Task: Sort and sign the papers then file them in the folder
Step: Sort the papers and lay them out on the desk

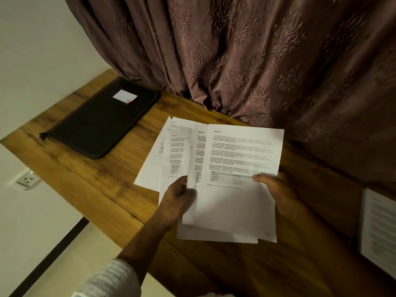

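Observation:
Several printed white papers are fanned out above a wooden table. My left hand grips the left sheets of the fan, thumb on top. My right hand pinches the front sheet, headed "Section 3", at its right edge; most of that hand is hidden behind the paper. A black zipped folder with a small white label lies shut at the table's far left. No pen is in view.
A patterned brown curtain hangs down onto the table's far edge. Another printed sheet lies at the right edge of the view. A wall socket sits below the table on the left wall.

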